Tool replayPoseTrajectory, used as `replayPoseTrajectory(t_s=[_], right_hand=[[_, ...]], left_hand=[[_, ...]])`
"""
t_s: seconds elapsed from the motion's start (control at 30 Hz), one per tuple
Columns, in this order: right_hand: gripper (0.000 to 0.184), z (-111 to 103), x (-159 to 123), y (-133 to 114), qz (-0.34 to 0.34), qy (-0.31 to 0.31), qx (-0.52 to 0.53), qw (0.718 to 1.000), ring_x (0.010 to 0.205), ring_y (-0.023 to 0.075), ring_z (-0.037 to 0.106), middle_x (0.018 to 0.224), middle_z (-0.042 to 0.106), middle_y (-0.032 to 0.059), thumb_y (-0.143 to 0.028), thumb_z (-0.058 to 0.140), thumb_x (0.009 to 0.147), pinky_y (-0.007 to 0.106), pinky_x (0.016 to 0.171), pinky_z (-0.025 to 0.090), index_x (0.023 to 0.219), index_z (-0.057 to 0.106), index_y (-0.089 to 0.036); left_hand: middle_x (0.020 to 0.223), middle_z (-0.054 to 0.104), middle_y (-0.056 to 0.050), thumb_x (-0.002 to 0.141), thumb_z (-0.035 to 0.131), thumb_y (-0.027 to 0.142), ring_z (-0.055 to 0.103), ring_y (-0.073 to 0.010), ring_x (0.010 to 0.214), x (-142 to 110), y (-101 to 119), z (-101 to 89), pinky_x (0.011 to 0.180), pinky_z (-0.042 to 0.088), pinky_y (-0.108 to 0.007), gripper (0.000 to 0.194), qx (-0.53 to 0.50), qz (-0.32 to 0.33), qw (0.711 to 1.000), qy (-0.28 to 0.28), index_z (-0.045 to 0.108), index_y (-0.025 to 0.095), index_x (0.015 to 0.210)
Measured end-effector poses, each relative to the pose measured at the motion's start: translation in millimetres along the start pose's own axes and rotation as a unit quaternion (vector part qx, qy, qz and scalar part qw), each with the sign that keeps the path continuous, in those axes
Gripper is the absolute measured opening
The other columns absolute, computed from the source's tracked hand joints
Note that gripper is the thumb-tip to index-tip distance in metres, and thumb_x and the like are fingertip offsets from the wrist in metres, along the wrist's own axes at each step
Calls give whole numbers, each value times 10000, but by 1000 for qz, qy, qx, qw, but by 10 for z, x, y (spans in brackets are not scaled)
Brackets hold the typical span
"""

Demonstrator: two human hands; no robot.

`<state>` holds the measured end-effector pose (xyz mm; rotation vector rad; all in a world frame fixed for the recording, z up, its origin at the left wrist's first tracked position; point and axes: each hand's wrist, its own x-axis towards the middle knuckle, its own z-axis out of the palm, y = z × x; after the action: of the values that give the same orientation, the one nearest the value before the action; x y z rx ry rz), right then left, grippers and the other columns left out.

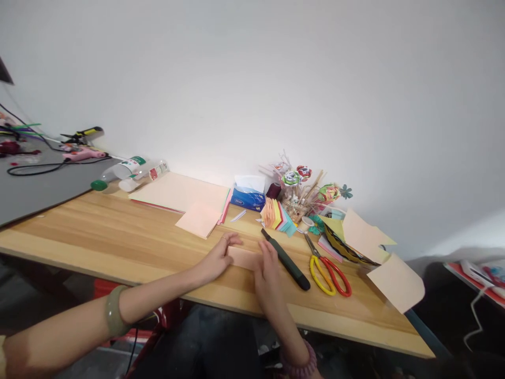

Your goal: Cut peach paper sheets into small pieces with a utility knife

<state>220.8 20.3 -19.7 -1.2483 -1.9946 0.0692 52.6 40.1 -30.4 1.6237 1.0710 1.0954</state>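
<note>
A small pale pink strip of paper [243, 258] lies between my two hands, low over the wooden table. My left hand [216, 258] pinches its left end between thumb and fingers. At the other end, my right hand [268, 266] grips the strip, its fingers partly covering that edge. Just right of my right hand rests a dark green pen-shaped cutter [287, 260]. Beyond it lie scissors [327, 271] with one yellow and one red handle, blades pointing away. Behind my left hand a square of pink paper [200, 219] sits at the corner of a large paper stack [183, 190].
Along the wall stand a blue tissue pack [248, 200], fanned coloured papers [277, 215] and paper flowers [292, 178]. Plastic bottles [128, 167] lie at the back left, near a pink glue gun [84, 153]. Paper scraps [398, 281] overhang the right table edge.
</note>
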Motion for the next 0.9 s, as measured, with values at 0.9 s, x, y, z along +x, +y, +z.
replayPoseTrajectory(t_s=[0.9], right_hand=[[302,-3,19,5,35,-59,42,997,1109,251,487,1102,595,139,-154,333,846,512,1008,313,992,596,-179]], left_hand=[[992,578,-64,571,415,8,515,-211,1035,-12,56,70,975,318,-389,641,-76,-25,997,23,365,148,1195]])
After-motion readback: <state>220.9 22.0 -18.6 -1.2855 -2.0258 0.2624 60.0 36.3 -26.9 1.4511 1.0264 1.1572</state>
